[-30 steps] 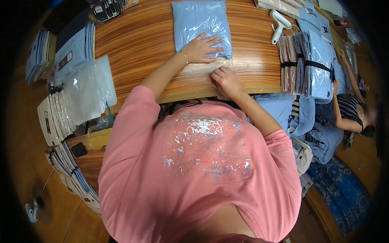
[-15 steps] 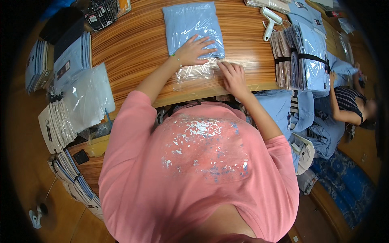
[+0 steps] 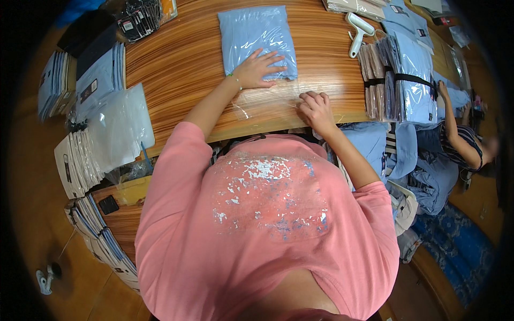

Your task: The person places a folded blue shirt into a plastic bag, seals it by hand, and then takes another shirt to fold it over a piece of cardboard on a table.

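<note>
A folded light blue garment in a clear plastic bag (image 3: 256, 33) lies flat on the wooden table. My left hand (image 3: 259, 70), fingers spread, rests on the bag's near right part. From the bag's near end a clear plastic flap (image 3: 262, 100) reaches toward the table's front edge. To its right, my right hand (image 3: 316, 109) has its fingers curled together at the outer edge of this clear plastic. A thin bright line of film runs to its fingertips; whether this is the flap's edge or a separate strip, I cannot make out.
At the right stand strapped stacks of bagged garments (image 3: 412, 88), with a white lint roller (image 3: 357, 33) behind them. Clear bags (image 3: 120, 125) and more folded garments (image 3: 80, 163) lie at the left. A co-worker (image 3: 461, 134) is at the far right.
My right hand has moved slightly right and nearer to me, away from the garment, and its fingers are more curled. My left hand stays on the bag.
</note>
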Available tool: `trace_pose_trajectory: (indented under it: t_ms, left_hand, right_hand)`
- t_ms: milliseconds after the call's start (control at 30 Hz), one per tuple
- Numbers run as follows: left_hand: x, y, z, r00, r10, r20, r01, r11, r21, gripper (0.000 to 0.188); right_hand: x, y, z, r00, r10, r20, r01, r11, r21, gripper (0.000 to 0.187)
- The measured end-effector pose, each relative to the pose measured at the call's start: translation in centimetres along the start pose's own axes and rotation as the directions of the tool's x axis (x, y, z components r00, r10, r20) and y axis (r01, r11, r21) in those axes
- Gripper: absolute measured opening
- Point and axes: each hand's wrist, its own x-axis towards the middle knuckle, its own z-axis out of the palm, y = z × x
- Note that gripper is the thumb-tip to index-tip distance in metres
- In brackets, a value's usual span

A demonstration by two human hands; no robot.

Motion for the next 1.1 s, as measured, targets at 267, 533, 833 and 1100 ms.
trace_pose_trajectory:
  t_ms: [267, 533, 833, 1100]
  left_hand:
    - [0.2, 0.2, -0.3, 1.0, -0.003, -0.003, 0.003, 1.0, -0.014, 0.055]
    - [0.4, 2.4, -3.1, 0.989, 0.051, 0.135, -0.069, 0.99, 0.126, 0.053]
    - [-10.5, 5.8, -5.6, 0.881, -0.462, 0.1, 0.413, 0.648, -0.64, 0.027]
    - [-13.1, 1.5, -4.0, 0.982, -0.116, -0.151, 0.106, 0.992, -0.071, 0.019]
  right_hand:
    - [-1.9, -0.6, 1.3, 1.0, 0.01, 0.0, -0.01, 0.993, 0.115, 0.012]
    - [-2.8, 1.0, 0.1, 0.989, 0.134, 0.067, -0.145, 0.97, 0.196, 0.014]
    - [1.8, 6.9, 3.7, 0.998, -0.049, -0.05, 0.058, 0.982, 0.18, 0.024]
    - [2.9, 7.8, 4.5, 0.946, -0.299, 0.122, 0.278, 0.946, 0.166, 0.023]
